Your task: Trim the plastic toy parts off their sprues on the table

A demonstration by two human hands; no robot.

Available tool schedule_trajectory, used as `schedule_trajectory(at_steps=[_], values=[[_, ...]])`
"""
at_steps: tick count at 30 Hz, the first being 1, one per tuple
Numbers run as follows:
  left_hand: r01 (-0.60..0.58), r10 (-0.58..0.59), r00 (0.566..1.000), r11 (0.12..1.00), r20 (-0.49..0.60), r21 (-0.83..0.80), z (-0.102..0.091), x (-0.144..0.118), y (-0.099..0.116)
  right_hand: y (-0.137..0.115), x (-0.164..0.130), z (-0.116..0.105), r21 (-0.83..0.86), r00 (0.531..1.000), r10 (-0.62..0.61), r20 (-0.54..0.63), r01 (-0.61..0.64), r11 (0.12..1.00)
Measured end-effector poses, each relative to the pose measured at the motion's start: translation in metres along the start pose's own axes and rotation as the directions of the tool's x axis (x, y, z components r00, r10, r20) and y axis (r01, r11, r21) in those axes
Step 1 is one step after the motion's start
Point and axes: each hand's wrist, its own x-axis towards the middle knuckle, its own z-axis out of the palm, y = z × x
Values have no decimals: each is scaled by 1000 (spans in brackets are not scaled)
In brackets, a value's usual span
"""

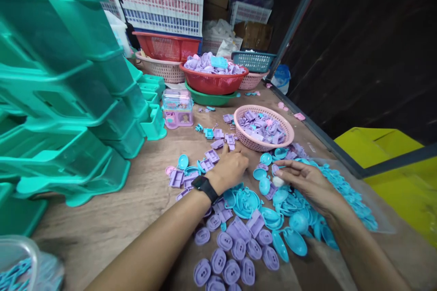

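Note:
My left hand, a black watch on its wrist, reaches over the middle of the table with curled fingers. Its fingertips are beside small purple box-shaped pieces; whatever they pinch is hidden. Between the fingertips of my right hand is a small purple oval piece, and something white shows at the thumb tip. Under and around both hands lie turquoise oval shell pieces. Closer to me, purple oval pieces with raised centres are spread out in loose rows.
A pink basket of purple parts stands ahead, with a heaped red basket behind it. A small toy house sits near stacked green trays on the left. Turquoise pieces lie on plastic film at right.

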Motion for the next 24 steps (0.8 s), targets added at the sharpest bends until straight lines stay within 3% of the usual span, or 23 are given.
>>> schedule_trajectory(at_steps=[4, 8, 11, 19, 24], values=[[39, -42, 998, 997, -39, -73, 4, -12, -8, -5, 14, 16, -82, 996, -51, 69, 57, 995], [211, -226, 967, 969, -120, -129, 9, -10, -10, -3, 33, 30, -255, 975, -197, 106, 218, 942], [298, -313, 946, 942, -82, -156, 12, -7, -9, 1, 43, 39, -407, 953, -285, 105, 303, 862], [338, -370, 920, 915, -129, -220, 25, -5, -7, 5, 53, 55, -554, 943, -303, 136, 326, 766], [335, -370, 918, 916, -142, -223, 25, -4, -5, 7, 55, 62, -662, 955, -281, 98, 273, 698]])
